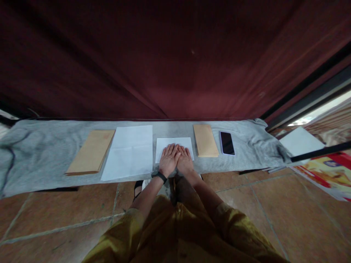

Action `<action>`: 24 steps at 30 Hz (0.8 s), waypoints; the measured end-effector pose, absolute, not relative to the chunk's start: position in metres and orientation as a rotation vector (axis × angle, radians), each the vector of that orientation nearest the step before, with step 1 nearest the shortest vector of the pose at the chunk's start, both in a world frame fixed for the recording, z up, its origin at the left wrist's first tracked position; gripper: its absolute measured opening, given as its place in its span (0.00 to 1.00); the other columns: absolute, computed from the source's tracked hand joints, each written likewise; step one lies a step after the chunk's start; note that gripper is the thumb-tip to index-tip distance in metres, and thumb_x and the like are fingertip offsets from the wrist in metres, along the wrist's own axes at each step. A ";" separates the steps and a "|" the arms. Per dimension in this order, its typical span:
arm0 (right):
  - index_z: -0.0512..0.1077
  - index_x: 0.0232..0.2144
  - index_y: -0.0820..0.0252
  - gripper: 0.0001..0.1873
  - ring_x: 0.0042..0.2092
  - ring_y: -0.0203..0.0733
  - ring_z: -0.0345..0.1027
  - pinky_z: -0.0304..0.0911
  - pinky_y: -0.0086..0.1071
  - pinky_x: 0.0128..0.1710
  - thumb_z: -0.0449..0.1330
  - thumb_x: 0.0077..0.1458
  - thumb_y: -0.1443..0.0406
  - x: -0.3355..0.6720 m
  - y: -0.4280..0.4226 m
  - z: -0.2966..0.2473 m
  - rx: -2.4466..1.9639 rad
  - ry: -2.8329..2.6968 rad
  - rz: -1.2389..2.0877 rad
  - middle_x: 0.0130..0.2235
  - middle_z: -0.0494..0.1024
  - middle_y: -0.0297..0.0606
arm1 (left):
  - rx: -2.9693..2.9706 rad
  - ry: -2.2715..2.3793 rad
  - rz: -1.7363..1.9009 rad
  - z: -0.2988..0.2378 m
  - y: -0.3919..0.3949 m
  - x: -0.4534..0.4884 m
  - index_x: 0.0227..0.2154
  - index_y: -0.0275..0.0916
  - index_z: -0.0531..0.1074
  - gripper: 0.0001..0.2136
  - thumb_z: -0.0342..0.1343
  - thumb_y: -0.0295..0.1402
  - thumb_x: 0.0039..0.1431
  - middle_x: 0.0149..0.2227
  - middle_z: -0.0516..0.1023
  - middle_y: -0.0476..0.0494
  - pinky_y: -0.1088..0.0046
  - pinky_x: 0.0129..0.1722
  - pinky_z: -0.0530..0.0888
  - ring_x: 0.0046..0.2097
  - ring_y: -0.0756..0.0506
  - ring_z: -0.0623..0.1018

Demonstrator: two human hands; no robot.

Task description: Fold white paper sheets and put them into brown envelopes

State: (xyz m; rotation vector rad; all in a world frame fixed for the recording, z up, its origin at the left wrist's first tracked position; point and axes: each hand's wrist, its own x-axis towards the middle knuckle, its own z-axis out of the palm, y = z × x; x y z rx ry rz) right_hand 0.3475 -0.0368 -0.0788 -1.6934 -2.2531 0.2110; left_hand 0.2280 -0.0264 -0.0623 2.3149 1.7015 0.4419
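A folded white sheet of paper (160, 147) lies in the middle of the cloth-covered table, partly hidden under my hands. My left hand (169, 159) rests flat on it with fingers stretched out, a dark band on the wrist. Beside it, my right hand (185, 160) also lies flat on the paper, its fingertips meeting the left hand's. To the left is a larger stack of white paper (128, 151) with a crease across it. Close by on the right sits a small stack of brown envelopes (206, 140).
Larger brown envelopes (91, 151) lie at the left of the grey cloth (49, 146). A phone (227, 143) with a dark screen is right of the small envelopes. A dark red curtain (164, 62) hangs behind the table. A colourful box (330, 171) stands at the right.
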 end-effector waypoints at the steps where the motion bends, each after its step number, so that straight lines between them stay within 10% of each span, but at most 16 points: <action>1: 0.56 0.70 0.66 0.31 0.71 0.52 0.51 0.43 0.51 0.70 0.47 0.66 0.69 0.347 -0.037 -0.079 -1.700 -2.246 0.210 0.69 0.60 0.50 | 2.325 1.700 0.430 -0.063 -0.027 0.226 0.70 0.41 0.54 0.27 0.36 0.41 0.72 0.72 0.58 0.42 0.54 0.71 0.51 0.73 0.42 0.53; 24: 0.59 0.68 0.71 0.29 0.68 0.55 0.56 0.54 0.50 0.66 0.47 0.71 0.61 0.380 -0.066 -0.090 -1.799 -1.995 -0.027 0.68 0.62 0.55 | 2.081 2.106 0.516 -0.072 -0.053 0.216 0.70 0.27 0.51 0.29 0.40 0.38 0.70 0.72 0.51 0.28 0.52 0.71 0.51 0.74 0.38 0.50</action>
